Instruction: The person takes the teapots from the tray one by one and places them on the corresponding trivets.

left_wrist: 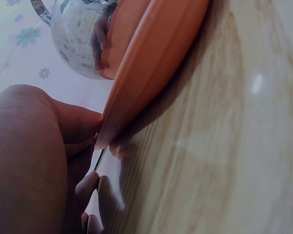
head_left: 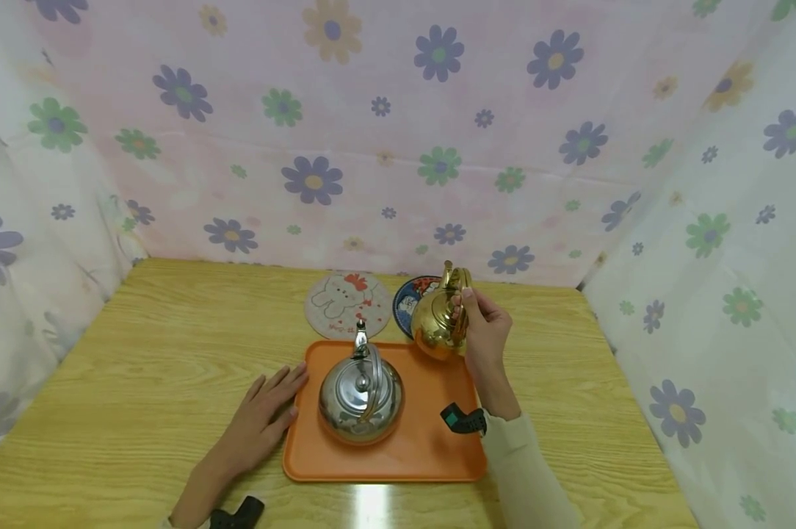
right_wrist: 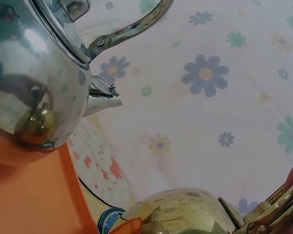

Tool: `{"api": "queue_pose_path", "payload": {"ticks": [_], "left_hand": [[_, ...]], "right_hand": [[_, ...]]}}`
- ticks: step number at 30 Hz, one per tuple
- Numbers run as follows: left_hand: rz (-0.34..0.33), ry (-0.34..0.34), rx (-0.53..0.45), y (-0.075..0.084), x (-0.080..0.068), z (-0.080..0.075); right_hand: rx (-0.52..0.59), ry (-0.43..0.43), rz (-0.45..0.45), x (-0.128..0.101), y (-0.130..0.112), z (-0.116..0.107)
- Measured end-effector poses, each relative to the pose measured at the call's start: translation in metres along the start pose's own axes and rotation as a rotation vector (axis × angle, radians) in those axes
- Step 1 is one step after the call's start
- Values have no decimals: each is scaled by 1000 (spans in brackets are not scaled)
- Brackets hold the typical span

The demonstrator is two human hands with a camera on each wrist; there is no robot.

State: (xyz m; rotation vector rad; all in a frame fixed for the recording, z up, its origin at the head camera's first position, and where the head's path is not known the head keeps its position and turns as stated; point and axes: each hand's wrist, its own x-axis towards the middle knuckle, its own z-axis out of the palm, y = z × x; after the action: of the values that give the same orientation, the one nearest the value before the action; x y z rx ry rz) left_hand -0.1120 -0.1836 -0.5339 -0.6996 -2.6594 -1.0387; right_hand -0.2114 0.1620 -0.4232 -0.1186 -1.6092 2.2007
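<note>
Soft even light; glare on table; left wrist view blurred; wide-angle edge distortion.

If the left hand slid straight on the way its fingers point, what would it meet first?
The left hand lies flat on the table, fingertips already at the left rim of the orange tray. Going on, it would press that rim first; beyond it stands the silver kettle, though depth is hard to judge.

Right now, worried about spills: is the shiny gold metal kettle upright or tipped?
Tipped: the gold metal kettle leans sideways, held by the right hand.
</note>
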Motion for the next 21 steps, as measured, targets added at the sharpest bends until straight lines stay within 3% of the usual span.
{"api": "queue_pose_path", "payload": {"ticks": [8, 15, 21], "left_hand": [[-5, -13, -9, -1, 1, 0], [-36, -38, -24, -2, 0, 1], [-27, -29, -18, -2, 1, 1]], "right_hand": [[20, -8, -19, 6, 2, 2], [-56, -10, 0, 11, 2, 5], [-36, -4, -9, 15, 4, 8]]}}
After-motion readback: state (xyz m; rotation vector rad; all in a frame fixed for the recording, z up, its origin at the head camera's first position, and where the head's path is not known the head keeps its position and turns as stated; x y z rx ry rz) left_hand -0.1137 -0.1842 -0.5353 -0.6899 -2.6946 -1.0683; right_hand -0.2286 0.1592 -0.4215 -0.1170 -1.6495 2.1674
